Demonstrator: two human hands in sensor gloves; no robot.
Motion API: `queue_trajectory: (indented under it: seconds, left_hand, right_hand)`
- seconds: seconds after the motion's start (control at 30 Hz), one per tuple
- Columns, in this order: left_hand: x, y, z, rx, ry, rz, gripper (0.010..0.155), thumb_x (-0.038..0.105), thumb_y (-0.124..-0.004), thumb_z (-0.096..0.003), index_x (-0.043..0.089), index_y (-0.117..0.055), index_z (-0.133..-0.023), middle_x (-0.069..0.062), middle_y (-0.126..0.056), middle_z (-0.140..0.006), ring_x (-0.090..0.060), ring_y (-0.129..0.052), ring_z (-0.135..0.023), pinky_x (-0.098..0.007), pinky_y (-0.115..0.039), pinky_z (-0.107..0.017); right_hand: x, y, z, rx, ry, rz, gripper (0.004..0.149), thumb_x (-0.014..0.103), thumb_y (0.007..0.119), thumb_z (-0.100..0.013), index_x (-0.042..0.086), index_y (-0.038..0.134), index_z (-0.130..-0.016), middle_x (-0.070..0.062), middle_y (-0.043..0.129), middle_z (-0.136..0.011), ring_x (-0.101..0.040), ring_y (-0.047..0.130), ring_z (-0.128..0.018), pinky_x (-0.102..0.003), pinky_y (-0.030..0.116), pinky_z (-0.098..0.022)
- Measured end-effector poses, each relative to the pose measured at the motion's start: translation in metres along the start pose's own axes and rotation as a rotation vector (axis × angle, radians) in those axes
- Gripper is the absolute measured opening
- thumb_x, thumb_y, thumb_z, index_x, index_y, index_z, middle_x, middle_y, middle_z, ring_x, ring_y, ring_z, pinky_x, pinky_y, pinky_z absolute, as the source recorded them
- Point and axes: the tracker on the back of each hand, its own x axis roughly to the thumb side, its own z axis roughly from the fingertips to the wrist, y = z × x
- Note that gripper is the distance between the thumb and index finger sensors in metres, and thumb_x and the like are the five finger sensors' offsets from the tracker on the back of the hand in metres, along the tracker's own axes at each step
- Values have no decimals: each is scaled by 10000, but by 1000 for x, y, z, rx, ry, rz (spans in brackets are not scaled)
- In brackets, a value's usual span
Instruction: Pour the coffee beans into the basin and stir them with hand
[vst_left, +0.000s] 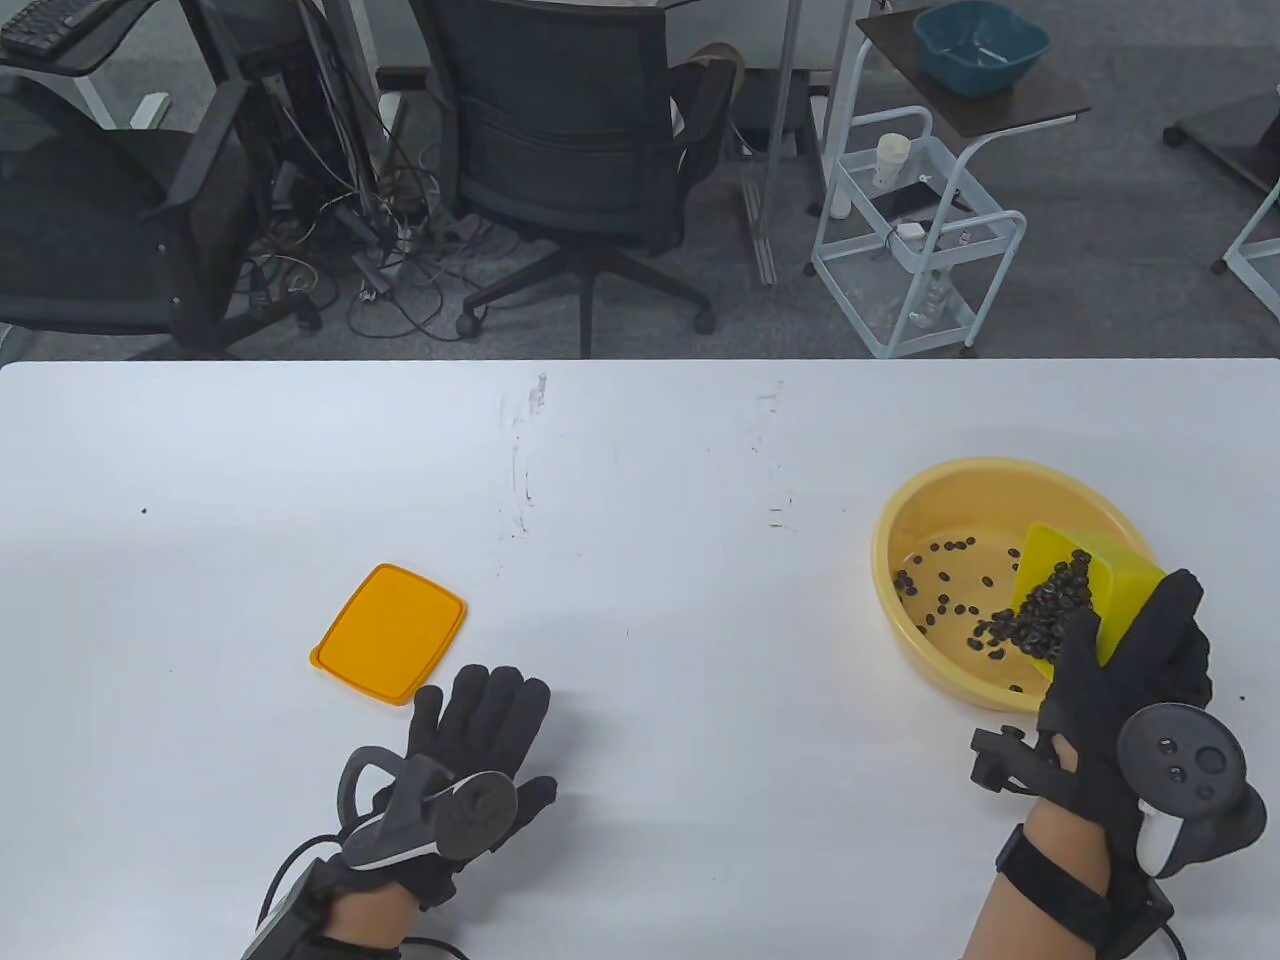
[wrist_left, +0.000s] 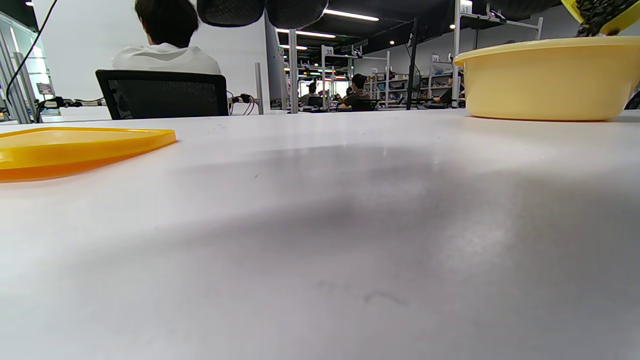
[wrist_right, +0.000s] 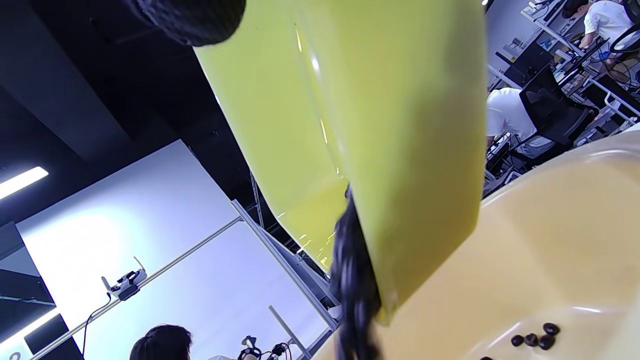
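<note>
Right grip (vst_left: 1120, 650) curled round yellow box (vst_left: 1100, 580), tipped over basin (vst_left: 900, 540). Beans (vst_left: 1045, 605) spilling below it. Left grip (vst_left: 480, 740) flat, fingers straight, holding nothing, on counter (vst_left: 640, 480).

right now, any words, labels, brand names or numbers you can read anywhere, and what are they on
"35" on a small white sign atop a post in the room behind the table, left wrist view.
A second small sign on a rack further right carries a number too blurred to read.
The yellow container, basin, orange lid and both hand trackers show no readable text.
</note>
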Motion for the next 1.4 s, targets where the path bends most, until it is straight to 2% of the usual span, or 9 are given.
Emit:
queue_trajectory:
  seconds: [0.9,1.4]
  left_hand:
    - [1,1,0,0,-1,0,816,646,-551,-532,223,-199,-1136,-180,-371,-1202,-491,-479,-1111,-679,-385,-751]
    - [1,1,0,-1,2,-9,815,643,-553,-532,223,-200,-1135,-182,-376,-1200,-491,-482,-1109,-677,-388,-751]
  right_hand:
    - [1,-1,0,-1,-10,-9,736,452,656,-526,268,221,-1091,-199,335,-995,-427,552,-777,-669,230,-647]
    - [3,-1,1,-15,-33,47,740,446,661,-526,263,220,-1091,-197,323,-999,-428,536,-786,-667,212,-649]
